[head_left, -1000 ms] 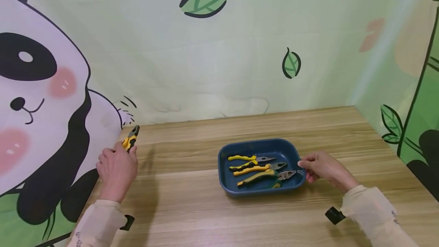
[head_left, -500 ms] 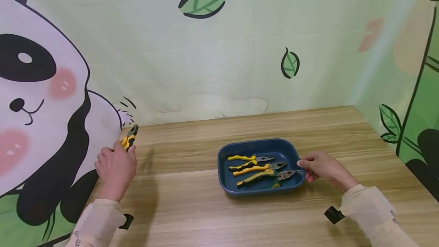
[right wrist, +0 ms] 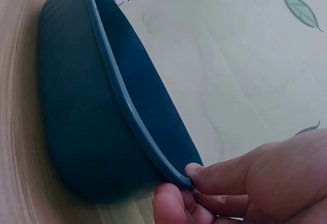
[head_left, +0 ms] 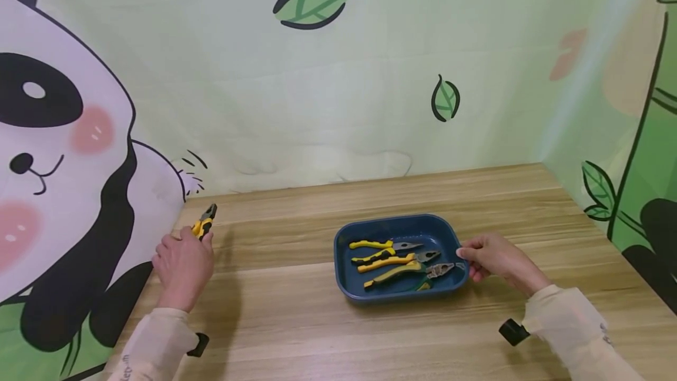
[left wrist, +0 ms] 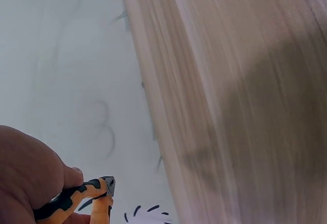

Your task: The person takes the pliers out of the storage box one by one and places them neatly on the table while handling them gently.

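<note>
Here's the left hand [head_left: 185,263] at eight o'clock, curled round yellow-and-black pliers [head_left: 204,222] held above the tabletop [head_left: 285,325], nose pointing to one o'clock, sleeve [head_left: 156,346] trailing to seven! And the right hand [head_left: 499,258], sleeve trailing to four, pinches the blue tray [head_left: 381,230] at its three-o'clock rim, more pliers [head_left: 394,275] lying inside!

the left grip [head_left: 185,263] curls; the right grip [head_left: 496,257] pinches.

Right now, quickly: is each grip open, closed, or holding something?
Left grip: closed, holding yellow-and-black pliers.
Right grip: closed, pinching the rim of the blue tray.
</note>
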Tool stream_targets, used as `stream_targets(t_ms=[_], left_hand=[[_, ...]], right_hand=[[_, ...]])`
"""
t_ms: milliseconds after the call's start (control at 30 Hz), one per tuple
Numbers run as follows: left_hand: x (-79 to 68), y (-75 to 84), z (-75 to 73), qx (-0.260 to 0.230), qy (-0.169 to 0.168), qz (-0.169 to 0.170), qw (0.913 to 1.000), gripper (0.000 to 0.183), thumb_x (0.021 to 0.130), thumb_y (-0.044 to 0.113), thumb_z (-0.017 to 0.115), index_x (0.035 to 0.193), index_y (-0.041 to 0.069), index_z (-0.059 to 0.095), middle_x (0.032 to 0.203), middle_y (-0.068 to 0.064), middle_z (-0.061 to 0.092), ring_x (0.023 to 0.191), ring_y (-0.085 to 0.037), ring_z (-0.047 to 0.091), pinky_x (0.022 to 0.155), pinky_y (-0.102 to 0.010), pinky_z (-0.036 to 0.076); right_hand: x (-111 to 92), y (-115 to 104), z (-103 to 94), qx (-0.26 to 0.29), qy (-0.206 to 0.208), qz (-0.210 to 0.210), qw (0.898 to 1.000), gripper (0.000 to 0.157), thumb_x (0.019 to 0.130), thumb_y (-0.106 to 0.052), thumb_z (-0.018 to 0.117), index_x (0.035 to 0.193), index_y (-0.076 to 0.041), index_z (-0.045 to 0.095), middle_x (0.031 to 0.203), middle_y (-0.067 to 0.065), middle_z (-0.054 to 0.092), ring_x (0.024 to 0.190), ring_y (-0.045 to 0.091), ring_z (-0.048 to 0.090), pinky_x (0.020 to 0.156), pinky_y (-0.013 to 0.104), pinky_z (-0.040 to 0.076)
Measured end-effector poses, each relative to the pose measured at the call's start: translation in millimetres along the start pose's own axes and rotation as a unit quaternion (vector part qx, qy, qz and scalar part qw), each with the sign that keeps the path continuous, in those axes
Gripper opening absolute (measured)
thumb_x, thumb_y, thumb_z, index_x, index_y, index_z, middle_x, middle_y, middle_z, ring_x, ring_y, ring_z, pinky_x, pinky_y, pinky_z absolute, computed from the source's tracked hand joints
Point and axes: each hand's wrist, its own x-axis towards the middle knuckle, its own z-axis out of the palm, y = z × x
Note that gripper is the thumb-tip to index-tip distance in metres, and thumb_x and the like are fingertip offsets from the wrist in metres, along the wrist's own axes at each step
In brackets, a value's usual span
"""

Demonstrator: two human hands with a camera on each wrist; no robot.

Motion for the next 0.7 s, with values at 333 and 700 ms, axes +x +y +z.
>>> stream_targets(t_ms=[333,700], left_hand=[[0.2,-3.2,13.6,0.009,-0.019,0.008,0.9998,0.047,0.109,0.032,0.047,0.109,-0.015,0.047,0.101,-0.041,0.042,0.101,-0.06,0.044,0.091,-0.068,0.034],[-0.2,-7.9,25.5,0.0,-0.036,0.002,0.9993,0.045,0.108,0.029,0.049,0.109,-0.015,0.048,0.101,-0.042,0.042,0.101,-0.061,0.044,0.088,-0.067,0.033]], right_hand=[[-1,1,-0.7,-0.002,-0.001,0.003,1.0,0.029,0.107,-0.006,0.053,0.121,0.019,0.061,0.068,0.005,0.057,0.058,0.013,0.058,0.056,0.026,0.054],[1,1,-1.4,-0.005,-0.007,0.003,1.0,0.032,0.107,-0.006,0.053,0.125,0.02,0.059,0.068,0.005,0.058,0.057,0.013,0.058,0.057,0.028,0.055]])
